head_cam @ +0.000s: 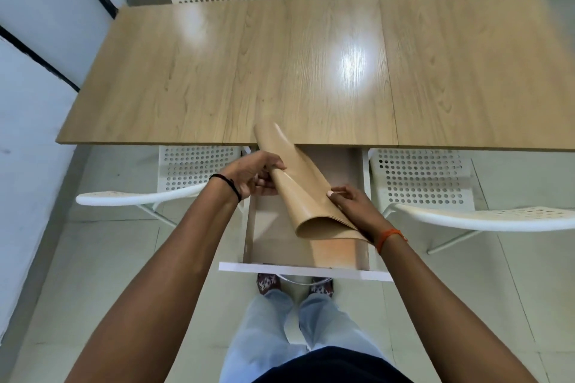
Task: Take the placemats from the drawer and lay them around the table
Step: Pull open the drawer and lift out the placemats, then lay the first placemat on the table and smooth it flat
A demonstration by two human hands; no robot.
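Open white-fronted pull-out drawer (pixel 306 270), under both hands; curled tan wood-grain placemats (pixel 306 193), pinched between right hand (pixel 350 204) fingers at one edge and left hand (pixel 253 176) fingers closed on the other; pale wood-grain table (pixel 311 71) beyond the fingertips.

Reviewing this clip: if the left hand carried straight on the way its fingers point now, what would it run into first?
The left hand points rightward, its fingers already gripping the curled tan wood-grain placemats above the open white drawer. So the mats come first, with the right hand probably behind them, though depth is unclear.
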